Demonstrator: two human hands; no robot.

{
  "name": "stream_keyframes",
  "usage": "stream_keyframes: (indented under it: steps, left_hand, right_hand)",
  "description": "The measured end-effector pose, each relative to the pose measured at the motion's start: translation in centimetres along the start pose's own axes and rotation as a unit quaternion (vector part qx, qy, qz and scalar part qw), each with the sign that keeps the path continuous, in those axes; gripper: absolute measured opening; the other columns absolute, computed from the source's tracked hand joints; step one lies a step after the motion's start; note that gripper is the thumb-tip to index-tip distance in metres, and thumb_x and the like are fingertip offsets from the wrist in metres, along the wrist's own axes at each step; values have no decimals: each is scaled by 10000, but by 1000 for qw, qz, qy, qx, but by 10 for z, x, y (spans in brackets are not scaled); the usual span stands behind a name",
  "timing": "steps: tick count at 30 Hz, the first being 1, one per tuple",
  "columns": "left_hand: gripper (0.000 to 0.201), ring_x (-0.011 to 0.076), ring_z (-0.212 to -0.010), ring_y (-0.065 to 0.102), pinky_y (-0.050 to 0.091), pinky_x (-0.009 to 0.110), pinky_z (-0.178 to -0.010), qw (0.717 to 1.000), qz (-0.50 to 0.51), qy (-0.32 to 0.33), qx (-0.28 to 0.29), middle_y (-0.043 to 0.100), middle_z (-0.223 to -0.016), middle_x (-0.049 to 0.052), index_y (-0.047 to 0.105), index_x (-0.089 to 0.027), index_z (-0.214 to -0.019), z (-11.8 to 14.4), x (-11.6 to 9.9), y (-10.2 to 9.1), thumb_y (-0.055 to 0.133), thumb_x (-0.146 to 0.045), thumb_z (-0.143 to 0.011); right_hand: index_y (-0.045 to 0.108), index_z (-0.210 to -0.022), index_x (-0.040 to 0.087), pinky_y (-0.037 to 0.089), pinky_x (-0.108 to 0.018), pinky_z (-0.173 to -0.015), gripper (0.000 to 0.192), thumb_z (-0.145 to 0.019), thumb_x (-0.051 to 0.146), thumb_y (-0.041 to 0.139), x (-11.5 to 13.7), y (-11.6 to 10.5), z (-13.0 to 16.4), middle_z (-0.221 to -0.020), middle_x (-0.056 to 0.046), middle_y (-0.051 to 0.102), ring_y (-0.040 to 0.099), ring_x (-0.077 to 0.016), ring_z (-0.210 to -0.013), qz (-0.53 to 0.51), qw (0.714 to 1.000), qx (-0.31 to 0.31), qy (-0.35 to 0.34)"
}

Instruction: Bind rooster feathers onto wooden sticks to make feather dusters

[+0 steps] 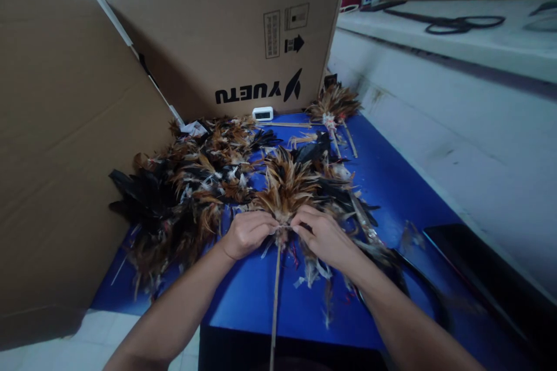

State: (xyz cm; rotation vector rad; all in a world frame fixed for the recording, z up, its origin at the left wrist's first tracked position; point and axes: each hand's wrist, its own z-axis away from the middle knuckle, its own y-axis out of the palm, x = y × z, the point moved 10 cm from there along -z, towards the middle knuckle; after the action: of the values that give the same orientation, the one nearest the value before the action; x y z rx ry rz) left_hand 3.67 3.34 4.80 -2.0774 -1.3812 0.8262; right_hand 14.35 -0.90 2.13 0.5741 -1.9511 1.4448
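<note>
A bundle of brown and black feathers [287, 182] fans out around the upper end of a thin wooden stick [275, 301], which runs down toward me past the table edge. Across the base of the bundle stretches a short pale string [285, 226]. My left hand [249, 234] pinches its left end and my right hand [322, 236] its right end, both closed with fingertips near the feathers. Whether the string loops behind the stick I cannot tell. Loose feathers [315, 269] and red threads lie just under my right hand.
Heaps of loose feathers [209, 179] cover the left of the blue table [243, 301]. Finished-looking feather dusters [334, 105] and a small white digital clock [263, 114] stand at the back. Cardboard [187, 29] walls the left and back. Large scissors [456, 24] rest on the right ledge.
</note>
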Motion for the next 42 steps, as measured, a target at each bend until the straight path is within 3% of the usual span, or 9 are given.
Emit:
stream_keyframes:
  steps: [6,13,18,22,26,34,36,39,42]
  left_hand:
    - [138,107,-731,654,512,232,-672,989,98,-108,-36,704,-763,26,559,-167,-698,-1,21,-2,529,-62,-782]
    - [142,101,-649,632,480,209,-612,975,105,-191,-46,681,-690,23,570,-157,-639,2,32,-3,569,-101,-770]
    - [122,107,-672,614,468,216,-635,978,75,-195,6,664,-716,27,624,-160,-742,5,33,4,530,-121,-809]
    - [162,119,-700,584,456,236,-662,989,5,-143,48,643,-756,36,649,-179,-941,6,27,8,519,-162,-847]
    - [157,124,-713,561,448,247,-679,987,-6,-136,86,618,-742,39,649,-170,-874,4,25,13,492,-179,-868]
    - [120,139,-785,596,467,261,-731,959,183,-216,22,649,-808,70,619,-137,-745,-4,26,8,585,-224,-821]
    - [130,104,-669,593,475,228,-645,939,249,-237,27,671,-863,80,606,-131,-764,0,28,17,565,-233,-835]
    - [159,27,-428,463,387,165,-440,899,324,-291,39,680,-854,69,575,-124,-804,10,36,33,518,-259,-866]
    - [191,33,-441,453,371,160,-456,897,295,-327,31,661,-736,32,574,-128,-776,15,44,34,513,-284,-869]
  right_hand:
    - [593,-704,207,407,-277,-669,188,-786,98,464,-9,3,0,-804,-14,593,566,-152,-717,11,1000,6,25]
    - [560,-648,206,385,-270,-654,206,-722,48,451,-14,2,0,-761,-5,582,554,-153,-707,31,999,2,42]
    - [568,-648,208,390,-267,-679,220,-713,35,449,-17,3,-1,-763,-8,587,559,-149,-702,45,998,-9,52]
    - [576,-679,210,398,-271,-690,200,-748,62,459,-18,4,-1,-791,-18,595,570,-160,-736,51,997,-8,63]
    - [574,-689,208,396,-271,-679,184,-769,82,466,-20,6,0,-806,-24,603,578,-166,-742,62,995,1,81]
    - [564,-699,206,385,-275,-694,167,-779,92,471,-21,7,0,-795,-25,604,579,-173,-760,77,994,4,81]
    - [560,-690,205,380,-275,-682,160,-780,101,478,-21,7,0,-780,-26,600,576,-173,-746,84,993,4,83]
    - [560,-688,205,375,-273,-670,157,-780,109,478,-20,6,-1,-767,-25,600,571,-170,-730,83,993,6,85]
    - [575,-711,207,378,-271,-686,159,-787,115,470,-17,6,-1,-776,-19,614,574,-171,-754,57,995,12,78]
